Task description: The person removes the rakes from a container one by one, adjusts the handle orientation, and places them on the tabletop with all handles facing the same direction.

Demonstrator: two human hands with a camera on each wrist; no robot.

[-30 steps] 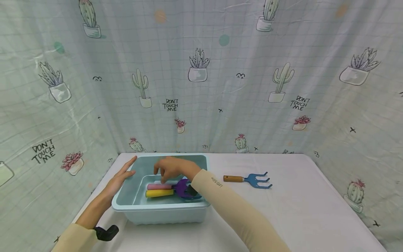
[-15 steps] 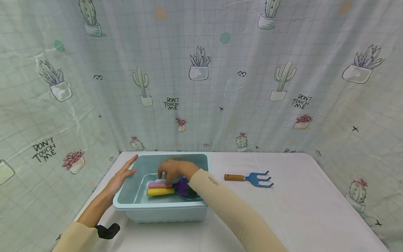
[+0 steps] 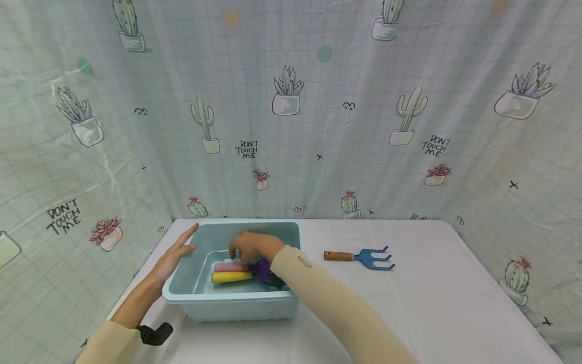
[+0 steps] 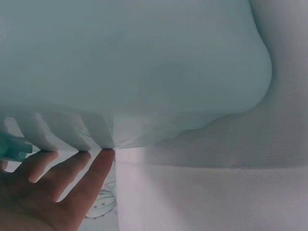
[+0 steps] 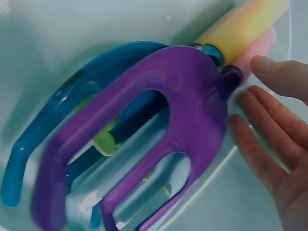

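Observation:
A light blue plastic basin stands on the white table. Inside lie a purple hand fork with a pink handle and a blue garden tool with a yellow handle. My right hand reaches down into the basin. In the right wrist view, its thumb touches or nearly touches the pink handle's edge, and its fairly straight fingers lie beside the purple fork's neck. My left hand rests straight fingers at the basin's left rim; the left wrist view has its fingertips against the basin.
To the basin's right lies a blue hand fork with a wooden handle, tines pointing right. Pale blue and green pieces show beneath the purple fork. A cactus-printed curtain encloses the table's back and sides.
My right hand has shifted slightly right and down, along the pink handle toward the purple fork's head. The left hand keeps its place at the basin's rim.

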